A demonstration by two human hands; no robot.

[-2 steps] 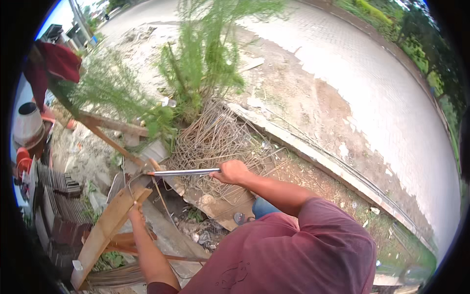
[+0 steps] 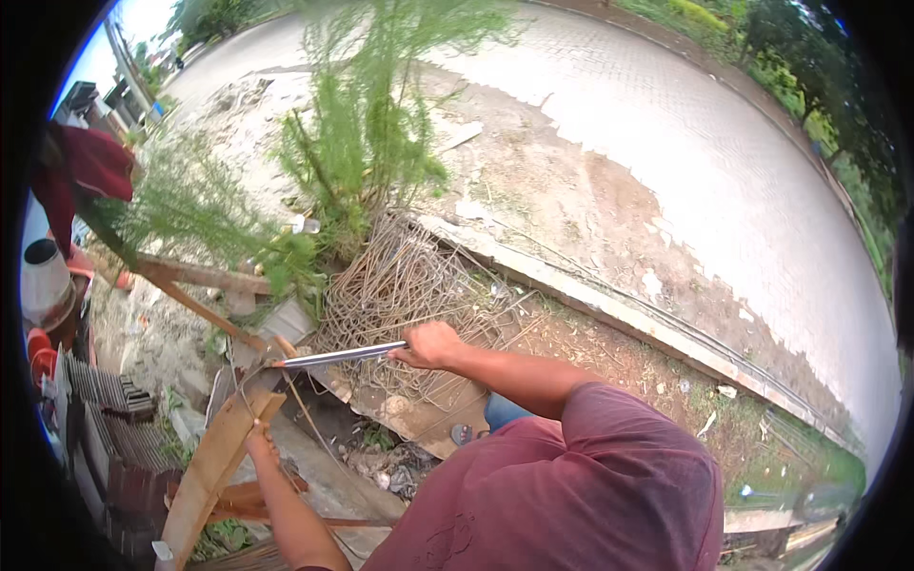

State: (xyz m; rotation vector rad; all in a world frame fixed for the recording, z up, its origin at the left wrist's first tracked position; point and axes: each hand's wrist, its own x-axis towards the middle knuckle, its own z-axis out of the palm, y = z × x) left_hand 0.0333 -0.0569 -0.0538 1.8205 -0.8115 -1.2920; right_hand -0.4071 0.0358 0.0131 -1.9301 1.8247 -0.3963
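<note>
My right hand [image 2: 427,344] is closed around the near end of a long silver metal bar [image 2: 338,356]. The bar slants down to the left, and its orange-tipped far end rests by the top of a wooden plank [image 2: 214,466]. My left hand [image 2: 259,442] is closed beside that plank's edge, gripping a thin metal rod [image 2: 246,398] that bends up toward the bar's tip. How rod and bar meet is too small to make out. A tangled heap of bent metal rods [image 2: 381,300] lies beyond my right hand.
A tall feathery plant [image 2: 357,143] grows behind the heap. To the right runs a concrete curb [image 2: 571,285], with a paved road [image 2: 666,105] past it. Stacked ridged sheets [image 2: 124,419] and a white bucket [image 2: 46,281] stand at left. A wooden beam [image 2: 205,309] slopes toward the plank.
The whole view has shifted and turned slightly. Both hands keep their grips, and the bar stays by the plank's top; any movement of its own is too small to tell.
</note>
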